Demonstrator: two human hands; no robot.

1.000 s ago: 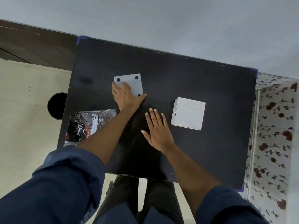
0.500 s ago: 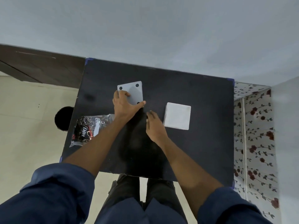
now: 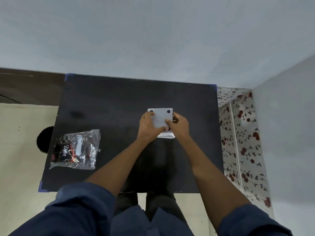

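Observation:
A flat white lid (image 3: 159, 118) with dark round dots at its corners lies on top of a white box (image 3: 166, 135), whose near edge shows below my hands. The box stands right of centre on a black table (image 3: 110, 103). My left hand (image 3: 147, 126) grips the lid's left side, thumb across its near edge. My right hand (image 3: 179, 126) grips the lid's right side, fingers over the top. The rest of the box is hidden under the lid and hands.
A clear plastic packet (image 3: 75, 149) with black and red contents and a white label lies at the table's left front. A dark round object (image 3: 44, 138) sits on the pale floor to the left. A floral-patterned surface (image 3: 242, 142) borders the table's right side.
My left hand carried the dotted lid from the table's left-centre over to the white box. My right hand left the table and took the lid's right side. The camera tilted up.

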